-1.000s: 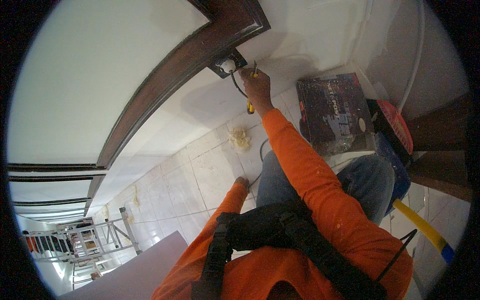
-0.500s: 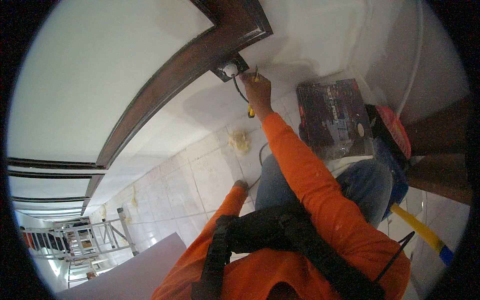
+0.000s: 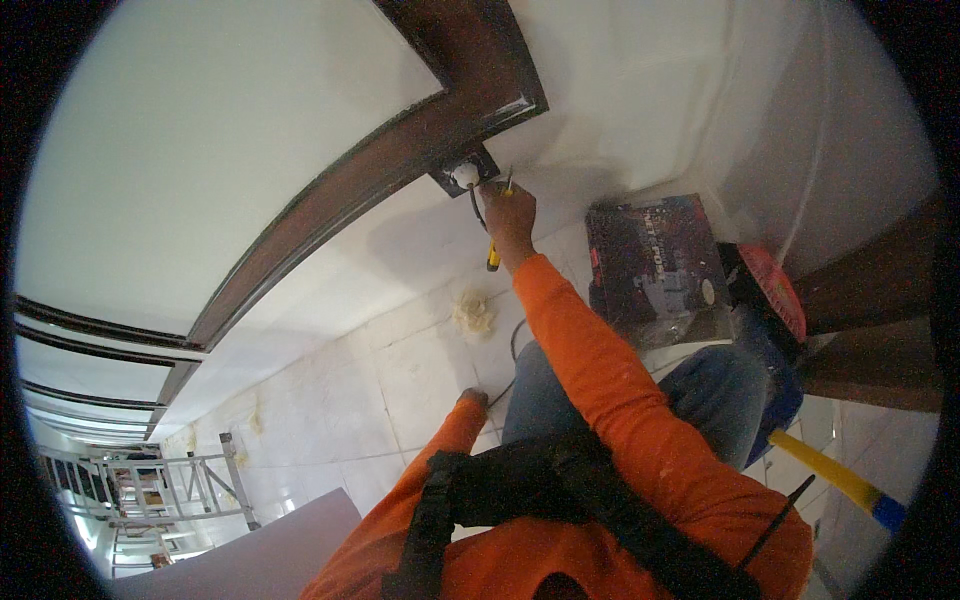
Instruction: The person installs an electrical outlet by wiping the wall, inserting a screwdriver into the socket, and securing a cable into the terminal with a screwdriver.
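My right hand (image 3: 510,215) is closed around a slim yellow-and-black tool (image 3: 493,257) with a thin metal tip poking out above the fingers. Its fingertips are right beside a round white plug (image 3: 466,175) in a dark socket plate (image 3: 447,181) on the wall. From the plug a grey cable (image 3: 475,207) runs down behind the hand. Low on the left, by my knee, my left hand (image 3: 473,398) looks closed where a dark cable (image 3: 503,392) meets it. Its fingers are small and dim in the picture.
A dark printed box (image 3: 655,270) stands beyond my knees, with a red brush-like thing (image 3: 775,290) beside it. A yellow-and-blue handle (image 3: 840,478) sticks out at right. A tangled pale clump (image 3: 474,313) lies near the wall. Metal scaffolding (image 3: 195,485) stands far left.
The view has shifted slightly, so the wall and floor things sit lower. My right hand stays by the plug with the yellow tool, and my left hand is still low beside my knee.
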Demonstrator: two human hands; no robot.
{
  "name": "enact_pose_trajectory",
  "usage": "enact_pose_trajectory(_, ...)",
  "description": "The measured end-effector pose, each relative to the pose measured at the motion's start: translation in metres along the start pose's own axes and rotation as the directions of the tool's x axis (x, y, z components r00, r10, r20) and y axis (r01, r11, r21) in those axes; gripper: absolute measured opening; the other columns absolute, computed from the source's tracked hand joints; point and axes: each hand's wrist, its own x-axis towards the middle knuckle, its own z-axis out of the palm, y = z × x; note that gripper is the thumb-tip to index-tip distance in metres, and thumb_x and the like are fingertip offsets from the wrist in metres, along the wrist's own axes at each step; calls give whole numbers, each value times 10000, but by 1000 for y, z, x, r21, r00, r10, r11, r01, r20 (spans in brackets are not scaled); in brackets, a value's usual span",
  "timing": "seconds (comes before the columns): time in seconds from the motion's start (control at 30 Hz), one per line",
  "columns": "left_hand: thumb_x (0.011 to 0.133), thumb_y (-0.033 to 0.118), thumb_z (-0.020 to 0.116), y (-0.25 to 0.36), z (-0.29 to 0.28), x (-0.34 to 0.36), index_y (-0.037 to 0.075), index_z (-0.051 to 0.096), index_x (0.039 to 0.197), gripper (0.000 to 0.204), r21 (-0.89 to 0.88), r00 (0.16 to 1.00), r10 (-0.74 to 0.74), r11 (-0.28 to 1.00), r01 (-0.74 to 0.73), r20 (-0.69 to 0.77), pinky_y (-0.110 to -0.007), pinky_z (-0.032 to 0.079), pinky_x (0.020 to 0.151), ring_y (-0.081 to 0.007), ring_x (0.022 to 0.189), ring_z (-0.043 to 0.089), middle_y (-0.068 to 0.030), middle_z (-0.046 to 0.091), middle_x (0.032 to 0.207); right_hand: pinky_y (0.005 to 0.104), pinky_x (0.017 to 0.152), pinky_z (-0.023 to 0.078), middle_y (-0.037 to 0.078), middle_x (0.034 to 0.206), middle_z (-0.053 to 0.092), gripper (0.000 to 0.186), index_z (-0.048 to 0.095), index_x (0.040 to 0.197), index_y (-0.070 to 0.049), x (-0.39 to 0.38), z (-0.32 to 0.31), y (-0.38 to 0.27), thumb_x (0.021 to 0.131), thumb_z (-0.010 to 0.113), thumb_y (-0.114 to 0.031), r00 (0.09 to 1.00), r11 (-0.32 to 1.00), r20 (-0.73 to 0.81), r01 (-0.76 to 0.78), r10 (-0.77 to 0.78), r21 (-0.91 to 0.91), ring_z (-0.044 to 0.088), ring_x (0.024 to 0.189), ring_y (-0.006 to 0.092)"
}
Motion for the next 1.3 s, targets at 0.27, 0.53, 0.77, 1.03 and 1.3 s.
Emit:
enact_pose_trajectory(0.27,757,310,591,-3,0,4,72,592,1086,406,-10,999,36,999,-37,-29,-405,378,936,-324,1112,488,-160,565,1142,276,413,356,1,577,424,124,450,743,-103,9,-50,-6,810,538,-158,924,647,50,-303,379,700,407,445,129)
enact_pose_trajectory(0.53,763,303,585,-28,7,-28,64,584,1100,413,100,943,216,975,-196,-254,-410,360,972,-336,1145,468,-172,554,1158,267,424,384,16,631,452,146,431,821,-72,31,-69,-61,840,531,-177,956,799,-232,-5,180,601,455,524,112)
enact_pose_trajectory(0.77,832,203,469,-57,-72,2,87,592,1077,298,-654,734,-614,687,316,-291,-393,346,958,-256,1106,486,-127,591,1074,277,515,425,13,654,547,250,554,774,-63,75,-109,-251,883,543,-287,653,659,129,752,-747,11,520,555,110)
enact_pose_trajectory(1.03,783,293,601,-24,-205,8,230,484,1220,457,-732,255,-694,675,-94,-673,-415,388,957,-311,1164,428,-124,445,1273,215,468,358,17,639,519,176,567,830,-29,-36,-202,-231,845,585,-204,871,939,354,335,-341,79,459,505,79)
enact_pose_trajectory(1.3,581,335,761,30,-273,-5,226,424,1267,772,-504,346,-419,838,-208,-839,-453,381,972,-384,1203,336,-181,356,1301,219,424,334,23,580,504,167,567,869,17,-1,-209,-226,816,606,-136,904,952,306,255,-297,169,447,461,85)
